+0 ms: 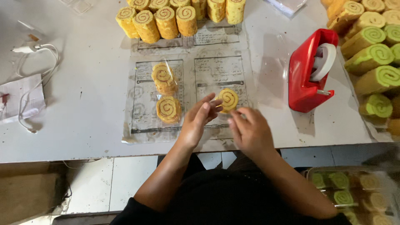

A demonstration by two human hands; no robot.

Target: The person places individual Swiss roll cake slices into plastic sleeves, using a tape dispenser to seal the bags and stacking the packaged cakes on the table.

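Left hand (199, 121), fingers loosely extended, touches a roll slice (228, 100) on its clear bag (221, 79); right hand (250, 131), half-curled, pinches the bag's near edge. Table (91, 104) lies bare leftward; tape dispenser (308, 73) stands right.

Top yellow rolls (216, 8) cut off, bagged rolls (354, 191) blurred

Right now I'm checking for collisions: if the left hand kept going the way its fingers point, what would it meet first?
Probably the yellow swirl roll slice: the left hand points up and right, its fingertips about touching it; beyond lies clear printed wrap.
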